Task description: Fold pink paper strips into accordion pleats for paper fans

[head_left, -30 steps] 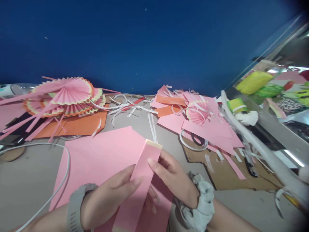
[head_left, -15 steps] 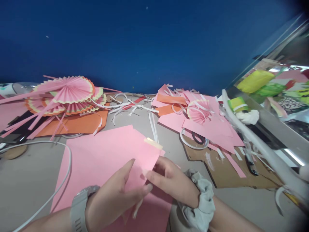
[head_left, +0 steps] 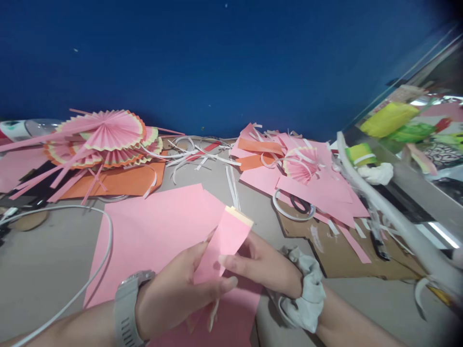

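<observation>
Between my two hands is a folded pink paper with a cream-coloured layered edge at its upper end. My left hand holds its lower left part, the thumb lying across the front and the fingers hidden behind. On the right side, my right hand pinches the same paper, thumb in front. A thin white strip hangs below the left thumb. Underneath both hands lie large pink paper sheets on the grey table.
Pleated pink paper fans rest on orange paper at the left. Pink scraps and brown cardboard with a cutter knife lie at the right. A white cable curves across the left; a white tube slants along the right.
The folded paper has turned and moved slightly right, showing narrower now. My left fingers have closed in behind it. The view has shifted a little.
</observation>
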The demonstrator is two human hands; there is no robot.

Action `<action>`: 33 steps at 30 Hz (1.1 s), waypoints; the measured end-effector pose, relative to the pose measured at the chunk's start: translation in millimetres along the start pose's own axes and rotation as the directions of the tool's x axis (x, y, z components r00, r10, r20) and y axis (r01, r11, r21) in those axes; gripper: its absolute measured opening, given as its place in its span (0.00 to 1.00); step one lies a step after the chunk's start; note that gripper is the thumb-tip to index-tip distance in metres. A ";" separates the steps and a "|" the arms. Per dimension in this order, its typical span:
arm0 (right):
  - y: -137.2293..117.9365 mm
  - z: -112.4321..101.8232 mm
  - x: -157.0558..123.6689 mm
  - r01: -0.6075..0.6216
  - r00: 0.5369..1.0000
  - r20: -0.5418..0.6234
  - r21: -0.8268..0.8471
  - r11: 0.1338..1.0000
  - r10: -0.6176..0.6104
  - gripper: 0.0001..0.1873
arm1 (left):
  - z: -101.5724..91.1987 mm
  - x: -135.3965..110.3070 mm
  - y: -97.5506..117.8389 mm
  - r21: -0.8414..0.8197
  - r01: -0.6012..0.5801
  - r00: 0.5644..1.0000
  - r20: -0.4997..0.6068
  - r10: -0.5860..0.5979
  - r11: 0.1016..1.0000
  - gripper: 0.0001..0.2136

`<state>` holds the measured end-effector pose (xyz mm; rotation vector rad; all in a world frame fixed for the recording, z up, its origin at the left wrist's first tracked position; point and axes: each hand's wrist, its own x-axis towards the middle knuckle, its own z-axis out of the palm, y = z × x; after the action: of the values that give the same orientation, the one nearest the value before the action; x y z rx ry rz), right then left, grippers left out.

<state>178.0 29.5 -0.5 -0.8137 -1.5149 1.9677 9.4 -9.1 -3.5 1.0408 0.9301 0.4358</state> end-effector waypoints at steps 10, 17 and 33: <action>1.7 -1.2 1.2 0.036 0.975 -0.215 -0.121 0.992 -0.062 0.13 | 1.4 -1.4 -0.4 0.133 0.042 0.997 -0.073 -0.033 0.990 0.15; -0.4 -0.6 1.4 0.019 0.911 -0.406 -0.124 0.992 -0.068 0.12 | 8.4 -1.1 -4.3 0.131 0.018 0.973 -0.229 0.013 0.991 0.15; -3.3 -3.6 -2.8 0.001 0.871 -0.464 -0.333 0.943 -0.165 0.12 | 9.5 -3.5 -3.0 0.329 0.034 0.975 -0.219 0.041 0.944 0.15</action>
<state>182.6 30.6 2.4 -1.2484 -1.5376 1.3196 14.9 -18.1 -2.8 1.3176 1.2325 0.4131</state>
